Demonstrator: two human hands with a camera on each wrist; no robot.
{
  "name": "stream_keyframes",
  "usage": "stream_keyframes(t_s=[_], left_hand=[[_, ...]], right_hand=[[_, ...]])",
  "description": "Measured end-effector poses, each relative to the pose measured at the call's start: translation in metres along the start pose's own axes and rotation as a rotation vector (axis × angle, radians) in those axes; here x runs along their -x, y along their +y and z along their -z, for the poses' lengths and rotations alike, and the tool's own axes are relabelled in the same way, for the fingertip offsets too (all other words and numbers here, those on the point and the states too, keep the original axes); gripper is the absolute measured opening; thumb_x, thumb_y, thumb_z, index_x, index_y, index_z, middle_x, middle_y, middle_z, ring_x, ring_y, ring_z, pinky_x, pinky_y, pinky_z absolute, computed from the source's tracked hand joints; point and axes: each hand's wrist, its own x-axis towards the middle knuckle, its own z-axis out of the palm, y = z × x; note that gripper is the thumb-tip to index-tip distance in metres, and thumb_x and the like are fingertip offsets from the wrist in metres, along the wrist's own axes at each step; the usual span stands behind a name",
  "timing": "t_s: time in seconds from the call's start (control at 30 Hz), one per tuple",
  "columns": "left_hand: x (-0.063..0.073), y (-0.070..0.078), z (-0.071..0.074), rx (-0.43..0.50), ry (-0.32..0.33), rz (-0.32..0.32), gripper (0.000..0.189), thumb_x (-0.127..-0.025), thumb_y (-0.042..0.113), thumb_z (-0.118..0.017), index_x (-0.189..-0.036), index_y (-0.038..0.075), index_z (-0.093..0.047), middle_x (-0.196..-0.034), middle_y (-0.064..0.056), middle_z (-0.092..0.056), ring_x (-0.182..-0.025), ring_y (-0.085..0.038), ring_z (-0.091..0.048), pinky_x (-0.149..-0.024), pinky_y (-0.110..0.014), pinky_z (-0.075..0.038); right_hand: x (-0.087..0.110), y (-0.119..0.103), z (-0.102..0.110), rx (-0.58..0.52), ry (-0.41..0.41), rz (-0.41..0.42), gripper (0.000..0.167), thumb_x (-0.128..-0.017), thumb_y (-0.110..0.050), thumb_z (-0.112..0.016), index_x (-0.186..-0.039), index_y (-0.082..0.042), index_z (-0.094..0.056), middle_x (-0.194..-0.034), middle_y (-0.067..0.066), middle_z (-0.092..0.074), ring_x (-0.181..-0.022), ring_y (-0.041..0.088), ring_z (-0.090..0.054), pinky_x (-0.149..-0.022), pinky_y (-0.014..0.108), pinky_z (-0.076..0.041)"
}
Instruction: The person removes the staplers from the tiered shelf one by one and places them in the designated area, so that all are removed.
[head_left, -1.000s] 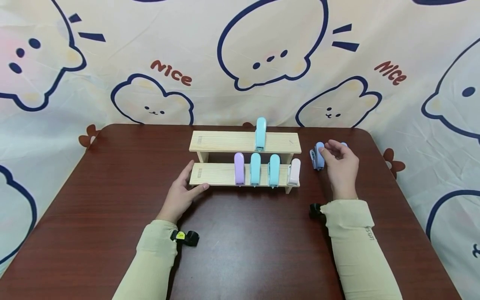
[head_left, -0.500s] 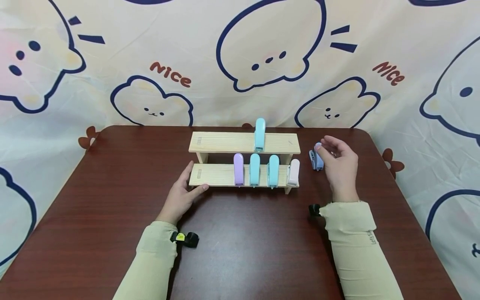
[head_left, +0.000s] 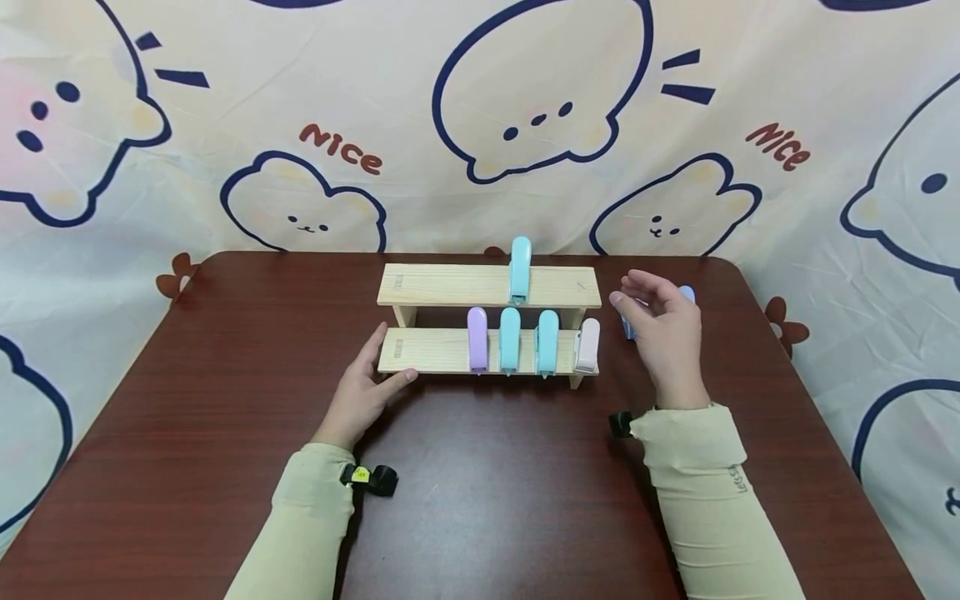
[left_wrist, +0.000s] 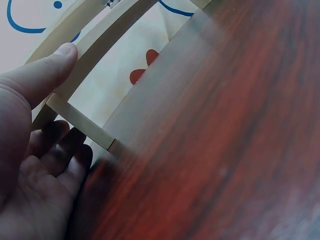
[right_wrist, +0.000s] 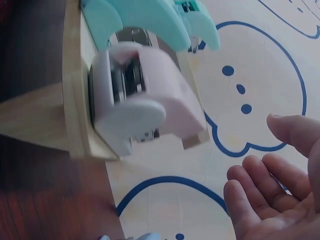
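Note:
My left hand (head_left: 358, 398) holds the left end of a two-tier wooden stand (head_left: 427, 350), thumb on its front edge and fingers behind the end, as the left wrist view also shows. On the lower tier stand a purple stapler (head_left: 477, 340), two teal staplers (head_left: 510, 340) and a pale pink stapler (head_left: 587, 346). Another teal stapler (head_left: 520, 268) is on the upper tier. Right of the stand, my right hand (head_left: 667, 342) hovers with loosely bent fingers and nothing in them. It partly hides a blue stapler (head_left: 628, 329); a second blue stapler (head_left: 687, 293) peeks out behind it.
The dark brown table (head_left: 487, 500) stretches in front of the stand. A cartoon-printed cloth (head_left: 420, 100) hangs behind and along both sides of the table. Pale wood shows on the left of both tiers.
My right hand has shifted left over the blue staplers, toward the stand, and now covers more of the nearer one. My left hand and the stand have stayed put.

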Motion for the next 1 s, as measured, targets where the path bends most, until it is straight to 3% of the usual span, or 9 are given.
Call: stream_keyframes(t_s=[0.2, 0.4, 0.57, 0.67, 0.83, 1.0], left_hand=[[0.001, 0.001, 0.000, -0.011, -0.017, -0.028, 0.097, -0.091, 0.025, -0.076, -0.162, 0.009, -0.012, -0.165, -0.010, -0.021, -0.150, -0.018, -0.019, -0.120, -0.044, -0.020], [0.001, 0.000, 0.000, -0.013, -0.027, -0.041, 0.096, -0.092, 0.023, -0.076, -0.162, 0.009, -0.012, -0.165, -0.011, -0.022, -0.150, -0.019, -0.020, -0.119, -0.045, -0.020], [0.001, 0.001, 0.000, 0.006, -0.016, -0.033, 0.095, -0.091, 0.022, -0.077, -0.162, 0.010, -0.015, -0.154, -0.015, -0.042, -0.141, -0.021, -0.037, -0.116, -0.041, -0.028], [0.001, 0.001, 0.001, 0.009, -0.008, -0.020, 0.095, -0.089, 0.022, -0.079, -0.162, 0.011, -0.018, -0.141, -0.016, -0.055, -0.131, -0.021, -0.048, -0.109, -0.032, -0.035], [0.001, 0.000, 0.001, 0.012, -0.007, -0.012, 0.095, -0.089, 0.022, -0.080, -0.161, 0.012, -0.019, -0.137, -0.014, -0.057, -0.128, -0.019, -0.050, -0.102, -0.018, -0.036], [0.001, 0.000, 0.000, 0.018, -0.003, -0.017, 0.094, -0.089, 0.020, -0.079, -0.161, 0.011, -0.019, -0.135, -0.015, -0.058, -0.124, -0.020, -0.052, -0.097, -0.016, -0.038]], right_hand=[[0.002, -0.002, -0.009, 0.018, -0.056, 0.028, 0.039, -0.092, -0.018, -0.075, -0.130, -0.010, -0.066, -0.123, 0.008, -0.067, -0.113, 0.016, -0.063, -0.094, 0.023, -0.050], [0.005, -0.002, -0.019, 0.020, -0.115, 0.042, 0.043, -0.092, -0.017, -0.075, -0.132, -0.006, -0.064, -0.124, 0.009, -0.066, -0.111, 0.018, -0.064, -0.096, 0.024, -0.049], [0.005, -0.003, -0.024, 0.015, -0.126, 0.058, 0.044, -0.092, -0.017, -0.076, -0.132, -0.004, -0.064, -0.124, 0.009, -0.066, -0.111, 0.019, -0.064, -0.096, 0.025, -0.049], [0.004, -0.004, -0.027, 0.012, -0.137, 0.050, 0.045, -0.092, -0.019, -0.076, -0.133, -0.005, -0.064, -0.125, 0.008, -0.066, -0.113, 0.019, -0.064, -0.096, 0.025, -0.049], [0.004, -0.007, -0.031, 0.005, -0.156, 0.025, 0.046, -0.091, -0.018, -0.077, -0.133, -0.005, -0.063, -0.126, 0.010, -0.066, -0.115, 0.021, -0.064, -0.097, 0.026, -0.049], [0.003, -0.008, -0.031, 0.045, -0.174, 0.046, 0.046, -0.091, -0.017, -0.077, -0.132, -0.002, -0.064, -0.125, 0.011, -0.067, -0.113, 0.022, -0.065, -0.096, 0.028, -0.050]])
